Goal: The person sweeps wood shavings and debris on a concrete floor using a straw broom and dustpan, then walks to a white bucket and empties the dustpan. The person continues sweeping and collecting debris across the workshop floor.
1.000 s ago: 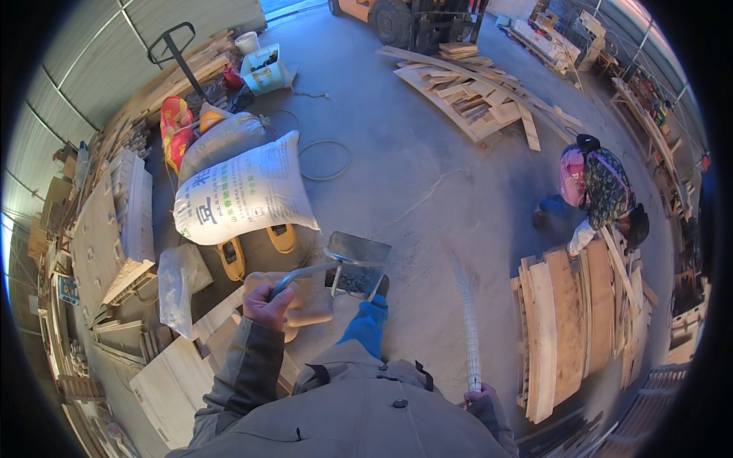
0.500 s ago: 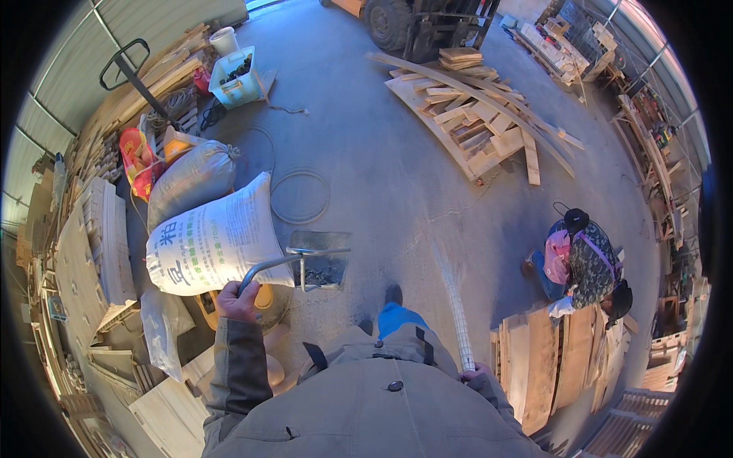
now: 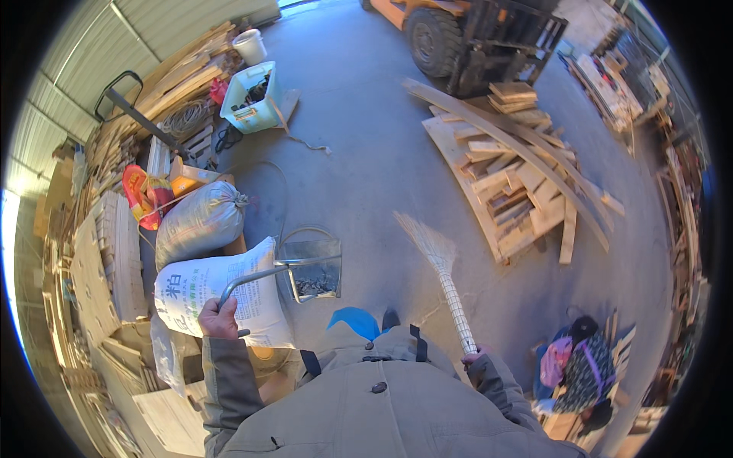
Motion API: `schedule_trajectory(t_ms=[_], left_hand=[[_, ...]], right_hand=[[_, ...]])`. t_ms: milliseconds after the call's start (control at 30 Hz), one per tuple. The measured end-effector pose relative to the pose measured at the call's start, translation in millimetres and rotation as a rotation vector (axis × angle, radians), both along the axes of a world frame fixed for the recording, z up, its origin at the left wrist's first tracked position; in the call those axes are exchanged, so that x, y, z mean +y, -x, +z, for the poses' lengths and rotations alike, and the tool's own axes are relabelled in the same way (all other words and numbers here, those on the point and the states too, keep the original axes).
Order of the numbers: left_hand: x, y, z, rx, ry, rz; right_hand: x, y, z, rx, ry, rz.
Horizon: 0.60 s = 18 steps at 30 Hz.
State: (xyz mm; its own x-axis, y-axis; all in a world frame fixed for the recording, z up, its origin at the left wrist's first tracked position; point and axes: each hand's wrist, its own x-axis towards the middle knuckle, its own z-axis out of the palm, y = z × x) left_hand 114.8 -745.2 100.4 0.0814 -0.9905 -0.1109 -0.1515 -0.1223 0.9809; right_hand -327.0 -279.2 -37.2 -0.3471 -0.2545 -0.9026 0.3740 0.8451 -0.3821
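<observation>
My left hand (image 3: 219,318) is wrapped around the bent metal tube handle of a dustpan (image 3: 311,250). The pan hangs ahead of me with dark scraps (image 3: 313,287) lying in it, and its handle crosses in front of a stuffed white sack (image 3: 248,305). On the other side, my right hand (image 3: 472,356) grips the lower end of a long broom (image 3: 453,301) with a pale, banded handle. Its fanned straw bristles point forward and slightly left, over the grey floor.
Left stand another tied sack (image 3: 200,221), a pale blue tub (image 3: 250,99), a white bucket (image 3: 250,47) and stacked boards. Ahead right lies a wood pile (image 3: 527,179) before a forklift (image 3: 435,38). A person (image 3: 576,366) bends over boards at lower right.
The view has moved forward and turned, so the wood pile and forklift sit further right and the person lower. The broom's bristles, blurred before, now show clearly. Both hands keep their grips.
</observation>
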Motion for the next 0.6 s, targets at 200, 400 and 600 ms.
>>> schedule_trajectory(t_ms=[200, 400, 600], left_hand=[[-132, 125, -32, -0.034, -0.033, -0.008], [-308, 250, -60, -0.056, -0.094, -0.015], [-470, 351, -30, -0.061, -0.04, -0.045]], right_hand=[[-167, 140, -16, -0.036, 0.068, 0.108], [-360, 238, 36, 0.115, 0.016, 0.296], [-538, 337, 77, 0.182, -0.007, 0.423]])
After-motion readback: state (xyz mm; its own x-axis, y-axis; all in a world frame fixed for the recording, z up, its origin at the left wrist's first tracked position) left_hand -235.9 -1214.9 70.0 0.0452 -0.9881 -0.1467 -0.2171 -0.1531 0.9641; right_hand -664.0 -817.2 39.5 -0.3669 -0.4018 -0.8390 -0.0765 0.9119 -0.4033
